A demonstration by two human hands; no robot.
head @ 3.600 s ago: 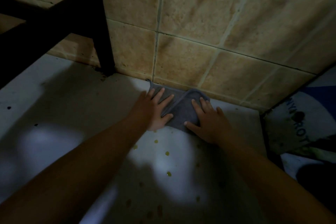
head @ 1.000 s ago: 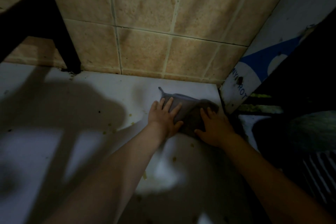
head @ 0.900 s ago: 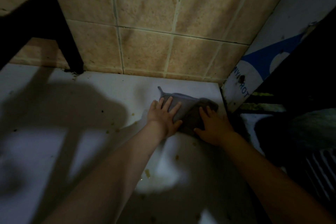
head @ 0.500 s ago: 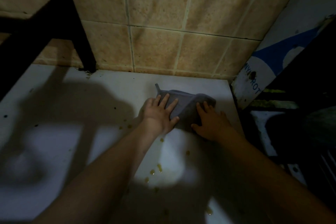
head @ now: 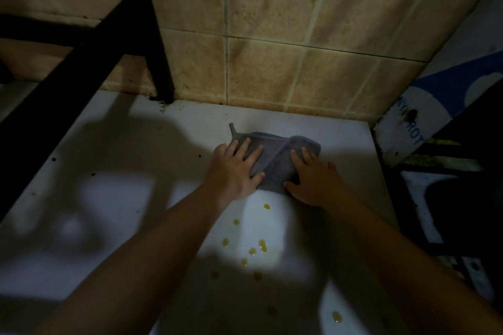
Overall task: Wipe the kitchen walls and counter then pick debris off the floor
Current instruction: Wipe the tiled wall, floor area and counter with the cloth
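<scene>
Counter-wiping step. Left hand (head: 236,168) and right hand (head: 313,179) press flat, fingers straight, on grey cloth (head: 275,160). Next: drag cloth back over yellow droplets (head: 255,245) on white counter (head: 136,171).

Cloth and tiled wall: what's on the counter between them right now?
In the head view that strip of white counter between the grey cloth and the tiled wall looks bare, though dim; the yellowish drops lie nearer the person.

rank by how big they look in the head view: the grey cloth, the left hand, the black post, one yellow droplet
1. black post, largest
2. grey cloth
3. left hand, close to the cloth's visible area, and the hands hide part of the cloth, so this pair is unsure
4. yellow droplet, smallest by far
</scene>
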